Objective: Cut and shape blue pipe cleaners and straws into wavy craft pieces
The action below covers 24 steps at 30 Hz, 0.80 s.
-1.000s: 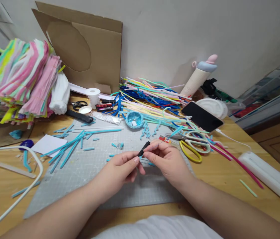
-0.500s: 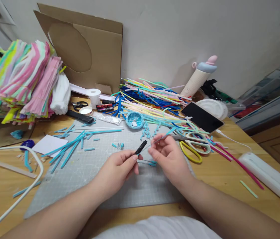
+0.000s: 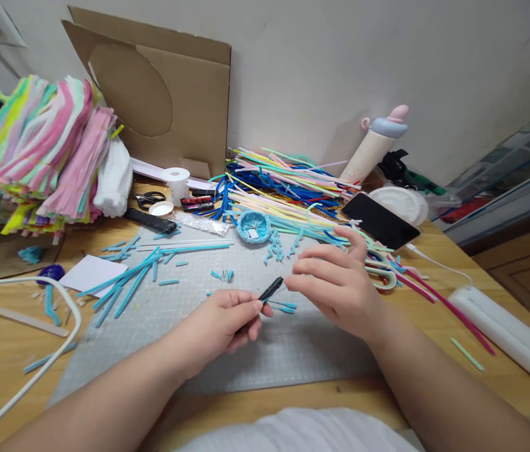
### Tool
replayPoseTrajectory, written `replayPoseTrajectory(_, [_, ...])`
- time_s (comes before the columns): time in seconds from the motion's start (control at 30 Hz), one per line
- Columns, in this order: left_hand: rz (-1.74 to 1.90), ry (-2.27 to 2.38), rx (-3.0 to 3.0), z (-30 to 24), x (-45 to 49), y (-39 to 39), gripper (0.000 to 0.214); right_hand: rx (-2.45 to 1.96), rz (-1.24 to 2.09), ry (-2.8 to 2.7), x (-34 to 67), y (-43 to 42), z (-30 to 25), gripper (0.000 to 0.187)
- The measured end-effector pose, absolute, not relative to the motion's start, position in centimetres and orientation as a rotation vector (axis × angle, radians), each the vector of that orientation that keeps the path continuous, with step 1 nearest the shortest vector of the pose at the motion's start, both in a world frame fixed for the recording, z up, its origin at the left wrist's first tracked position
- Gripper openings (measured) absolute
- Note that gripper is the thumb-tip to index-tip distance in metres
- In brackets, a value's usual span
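My left hand is closed around a slim black pen-like stick, its end pointing up and right. A thin wire lies against the stick and runs toward the fingertips of my right hand. That hand is turned back-up beside the stick, its outer fingers loosely extended and its thumb hidden. Below and between the hands lie blue-tipped wire pieces. A small blue coil rests on the grey cutting mat. Farther back are a blue fuzzy bowl shape and curled blue pipe cleaners.
Cut blue pipe cleaners lie at left, near a white card. Loose coloured pipe cleaners spread along the back, beside a phone. Scissors lie partly behind my right hand. A white power strip is at right.
My right hand has turned over and shifted right, its outer fingers now extended; the blue strip seen at its fingertips is hidden. The black stick tilts slightly lower in my left hand.
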<state>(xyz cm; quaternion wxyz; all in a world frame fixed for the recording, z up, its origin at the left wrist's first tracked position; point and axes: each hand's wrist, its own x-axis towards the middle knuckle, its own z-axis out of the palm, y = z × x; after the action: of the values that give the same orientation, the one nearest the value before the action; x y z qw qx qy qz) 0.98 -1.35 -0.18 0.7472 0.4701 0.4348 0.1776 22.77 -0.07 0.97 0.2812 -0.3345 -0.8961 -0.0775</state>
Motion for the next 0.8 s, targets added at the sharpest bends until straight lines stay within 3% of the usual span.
replayPoseTrajectory(0.2, [0.255, 0.916, 1.631, -0.2, 0.5, -2.0, 0.031, -0.824, -0.049, -2.498, 22.5, -0.5, 1.3, 0.018])
replayPoseTrajectory(0.47, [0.208, 0.727, 1.754, 1.2, 0.3, -2.2, 0.027, -0.833, 0.389, -2.51, 21.7, 0.4, 0.4, 0.012])
replayPoseTrajectory(0.8, [0.439, 0.98, 1.738, 1.4, -0.3, -1.2, 0.027, -0.937, 0.353, -2.452, 21.3, 0.2, -0.2, 0.016])
